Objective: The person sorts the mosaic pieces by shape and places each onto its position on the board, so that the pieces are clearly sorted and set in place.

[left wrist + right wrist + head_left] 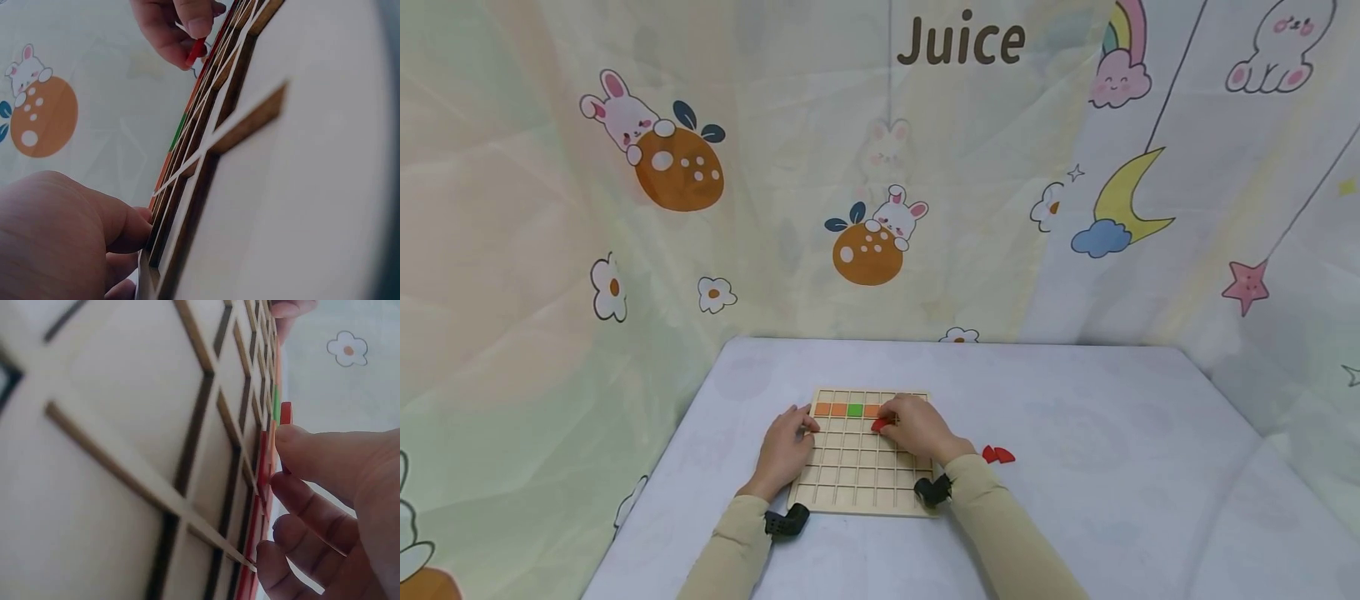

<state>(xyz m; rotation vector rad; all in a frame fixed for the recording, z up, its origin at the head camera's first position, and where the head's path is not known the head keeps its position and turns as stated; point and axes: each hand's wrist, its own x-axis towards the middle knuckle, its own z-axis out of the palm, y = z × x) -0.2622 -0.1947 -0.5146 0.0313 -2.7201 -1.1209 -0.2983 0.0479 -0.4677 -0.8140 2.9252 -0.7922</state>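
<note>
A wooden grid board [850, 479] lies on the table, with orange squares [831, 409] and a green square [855, 410] along one of its far rows. My left hand [786, 450] holds the board's left edge, fingers bent at the rim. Over the right part of the far rows, my right hand [917, 429] pinches a small red piece [286, 415] between thumb and index finger. That piece stands on edge, just above the board's surface. In the right wrist view, more red pieces [252, 528] sit in cells under the right fingers; the head view hides them behind the hand.
Two red fan-shaped pieces [998, 455] lie on the white tabletop [1097, 500] to the right of the board, near the right wrist. A black wrist camera [932, 491] overlaps the board's right side. Printed cloth [775, 208] hangs behind the table.
</note>
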